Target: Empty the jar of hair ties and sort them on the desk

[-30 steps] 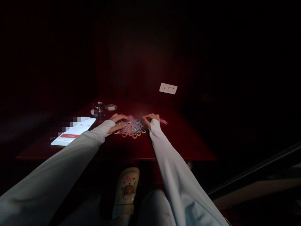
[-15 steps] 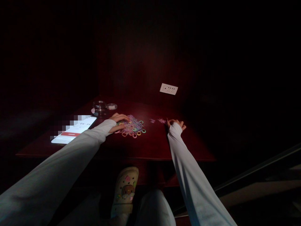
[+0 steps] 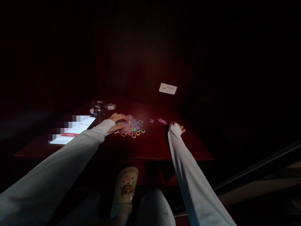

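A heap of small pastel hair ties (image 3: 135,127) lies on the dark red table. My left hand (image 3: 117,121) rests at the heap's left edge, with its fingers stretched out over the ties. My right hand (image 3: 176,126) is low over the table on the right, its fingers curled. Whatever its fingertips may pinch is hidden or too small to see. Just left of that hand is a small pink-purple bunch of ties (image 3: 161,121). A smaller purple bunch (image 3: 151,120) lies between it and the heap.
A clear jar (image 3: 98,108) stands at the back left, beside a round lid (image 3: 111,107). A lit phone (image 3: 72,131) showing a timer lies near my left forearm. A wall socket (image 3: 167,88) is behind the table (image 3: 141,150). Below is a clog-covered foot (image 3: 125,188).
My right hand has shifted slightly down and right, and its raised fingertip has lowered. More of the pink-purple bunch shows. My left hand has barely moved. The view has shifted slightly.
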A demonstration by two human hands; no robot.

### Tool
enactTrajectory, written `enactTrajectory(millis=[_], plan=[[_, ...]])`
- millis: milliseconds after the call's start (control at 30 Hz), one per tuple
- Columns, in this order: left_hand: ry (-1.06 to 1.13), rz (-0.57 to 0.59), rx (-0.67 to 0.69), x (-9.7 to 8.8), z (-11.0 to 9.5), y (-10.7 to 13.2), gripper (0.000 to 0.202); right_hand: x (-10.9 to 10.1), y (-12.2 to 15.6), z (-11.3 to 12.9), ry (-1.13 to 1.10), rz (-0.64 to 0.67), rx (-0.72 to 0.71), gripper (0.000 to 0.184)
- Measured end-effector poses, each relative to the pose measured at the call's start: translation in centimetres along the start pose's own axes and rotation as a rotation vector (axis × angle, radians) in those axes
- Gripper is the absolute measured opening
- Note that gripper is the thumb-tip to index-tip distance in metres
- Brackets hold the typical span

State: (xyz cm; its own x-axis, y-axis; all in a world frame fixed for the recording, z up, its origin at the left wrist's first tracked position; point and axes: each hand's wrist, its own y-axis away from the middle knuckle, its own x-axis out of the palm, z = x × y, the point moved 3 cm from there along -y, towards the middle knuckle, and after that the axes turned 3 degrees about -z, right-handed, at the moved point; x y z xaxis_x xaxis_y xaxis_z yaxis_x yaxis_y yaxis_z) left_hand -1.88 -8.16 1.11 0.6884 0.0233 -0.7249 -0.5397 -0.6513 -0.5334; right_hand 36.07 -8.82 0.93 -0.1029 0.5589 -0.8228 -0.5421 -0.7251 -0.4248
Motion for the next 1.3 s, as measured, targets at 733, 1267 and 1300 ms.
enactTrajectory(millis=[733,1267,1300], plan=[[0.007,0.002,0.008,0.0,0.2,-0.1,0.039,0.8,-0.2,1.0,-0.128,0.078,-0.104,0.046],[-0.064,-0.090,-0.076,-0.1,0.3,-0.2,0.032,0.5,0.2,1.3,-0.172,0.099,-0.125,0.054],[-0.076,-0.105,-0.085,0.0,0.3,-0.3,0.031,0.3,0.2,1.6,-0.175,0.073,-0.127,0.054]])
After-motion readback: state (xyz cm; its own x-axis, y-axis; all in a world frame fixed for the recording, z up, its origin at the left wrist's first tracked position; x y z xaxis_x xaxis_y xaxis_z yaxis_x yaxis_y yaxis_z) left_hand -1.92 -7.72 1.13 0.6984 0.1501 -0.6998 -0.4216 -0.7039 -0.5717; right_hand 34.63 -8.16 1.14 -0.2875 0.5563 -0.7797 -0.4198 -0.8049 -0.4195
